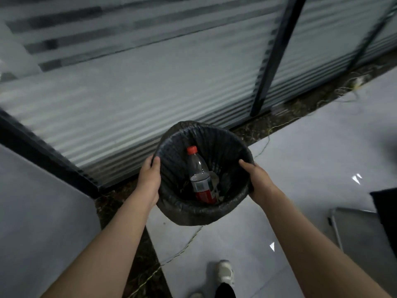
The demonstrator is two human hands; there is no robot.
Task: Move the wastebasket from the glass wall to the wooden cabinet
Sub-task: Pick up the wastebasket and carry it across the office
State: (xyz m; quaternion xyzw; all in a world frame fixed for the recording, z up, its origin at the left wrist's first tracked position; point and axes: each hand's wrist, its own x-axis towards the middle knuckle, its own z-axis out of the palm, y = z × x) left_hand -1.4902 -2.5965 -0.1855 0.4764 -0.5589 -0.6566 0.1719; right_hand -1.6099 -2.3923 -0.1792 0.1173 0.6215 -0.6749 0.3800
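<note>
A round wastebasket lined with a black plastic bag sits in the middle of the view, close to the frosted, striped glass wall. My left hand grips its left rim, thumb over the edge. On the right rim my right hand holds it the same way. Inside the basket lies an empty clear plastic bottle with a red cap and red label, plus some paper scraps. Whether the basket is touching the floor I cannot tell. No wooden cabinet is in view.
Dark metal frame posts divide the glass wall. A thin yellow-green cable runs across the grey tiled floor. A flat grey panel and a dark object lie at the right. My white shoe is below.
</note>
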